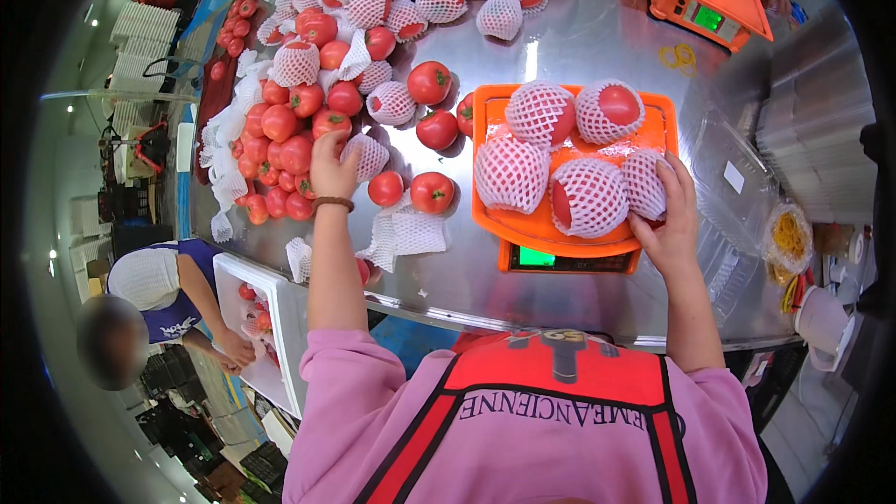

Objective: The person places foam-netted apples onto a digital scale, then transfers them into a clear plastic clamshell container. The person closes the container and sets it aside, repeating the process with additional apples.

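My left hand (333,168) is at the right side of a pile of bare red tomatoes (278,123). Its fingers are curled, with thumb and forefinger against a tomato in a white foam net (371,157); the far fingertips are partly hidden. My right hand (670,219) grips a foam-netted tomato (644,185) at the right end of an orange scale tray (485,217). Several other netted tomatoes (511,174) lie in that tray. Beside it are loose tomatoes (431,192) and flattened foam nets (418,230).
Netted tomatoes (439,2) are heaped at the far side. A second orange scale (695,0) stands far right, near clear plastic boxes (733,177) and yellow bands (789,235). At left a co-worker's hands (233,349) reach into a white foam box (289,317).
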Tool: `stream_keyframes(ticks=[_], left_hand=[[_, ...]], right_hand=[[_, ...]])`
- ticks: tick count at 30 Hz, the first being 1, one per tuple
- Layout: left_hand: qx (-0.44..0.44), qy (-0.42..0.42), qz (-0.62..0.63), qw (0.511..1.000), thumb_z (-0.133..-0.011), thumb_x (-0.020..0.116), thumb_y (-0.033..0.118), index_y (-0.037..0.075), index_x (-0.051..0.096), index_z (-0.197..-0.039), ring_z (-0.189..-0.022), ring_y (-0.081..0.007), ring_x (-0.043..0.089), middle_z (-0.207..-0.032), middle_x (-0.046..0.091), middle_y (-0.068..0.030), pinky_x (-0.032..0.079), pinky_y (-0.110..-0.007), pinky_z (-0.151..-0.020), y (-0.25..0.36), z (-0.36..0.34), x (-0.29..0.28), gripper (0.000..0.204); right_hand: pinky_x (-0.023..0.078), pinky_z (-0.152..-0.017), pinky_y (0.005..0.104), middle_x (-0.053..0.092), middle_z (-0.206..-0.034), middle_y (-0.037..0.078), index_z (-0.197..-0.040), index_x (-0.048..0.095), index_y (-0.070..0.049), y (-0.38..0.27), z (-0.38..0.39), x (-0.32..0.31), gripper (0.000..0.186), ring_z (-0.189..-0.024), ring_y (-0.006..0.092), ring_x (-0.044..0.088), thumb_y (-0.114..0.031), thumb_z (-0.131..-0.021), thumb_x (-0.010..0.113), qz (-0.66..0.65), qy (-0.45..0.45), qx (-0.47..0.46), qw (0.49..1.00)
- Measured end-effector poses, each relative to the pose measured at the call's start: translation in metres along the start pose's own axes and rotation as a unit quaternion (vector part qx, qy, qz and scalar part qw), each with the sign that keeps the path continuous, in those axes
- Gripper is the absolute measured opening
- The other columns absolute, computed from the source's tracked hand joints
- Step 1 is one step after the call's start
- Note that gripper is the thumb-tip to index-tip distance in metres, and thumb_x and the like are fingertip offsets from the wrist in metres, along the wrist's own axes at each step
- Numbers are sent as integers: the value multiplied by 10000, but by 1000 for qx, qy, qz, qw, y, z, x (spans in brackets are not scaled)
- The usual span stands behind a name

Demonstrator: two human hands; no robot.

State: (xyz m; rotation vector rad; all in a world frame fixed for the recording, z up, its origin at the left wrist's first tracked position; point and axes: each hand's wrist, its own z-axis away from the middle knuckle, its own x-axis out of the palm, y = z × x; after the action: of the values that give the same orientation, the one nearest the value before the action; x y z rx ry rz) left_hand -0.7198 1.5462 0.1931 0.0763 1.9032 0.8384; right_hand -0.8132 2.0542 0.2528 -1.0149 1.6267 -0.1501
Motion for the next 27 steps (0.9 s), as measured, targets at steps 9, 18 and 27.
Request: stream_keyframes(ticks=[9,18,27], left_hand=[[13,-21,-218,976,-697,759,225,58,647,-1035,-949,-332,583,-1055,600,-158,476,-421,-865,32,24,16,393],[75,62,-86,991,-800,716,232,29,658,-1014,-932,-292,613,-999,634,-148,494,-375,-828,42,-79,-31,300],[200,-130,-178,955,-837,586,147,59,664,-1020,-956,-352,625,-1023,663,-166,496,-431,-862,24,-139,69,218]], right_hand=[[426,-999,437,436,-1372,185,-1314,462,-98,-1,0,0,768,-1224,380,472,-55,-617,781,-5,6,3,1000],[430,-995,435,436,-1370,189,-1307,463,-92,0,4,4,761,-1224,381,472,-51,-616,779,-5,25,5,1000],[451,-968,436,445,-1355,179,-1313,451,-112,-2,5,7,774,-1192,382,495,-58,-617,787,-11,41,21,999]])
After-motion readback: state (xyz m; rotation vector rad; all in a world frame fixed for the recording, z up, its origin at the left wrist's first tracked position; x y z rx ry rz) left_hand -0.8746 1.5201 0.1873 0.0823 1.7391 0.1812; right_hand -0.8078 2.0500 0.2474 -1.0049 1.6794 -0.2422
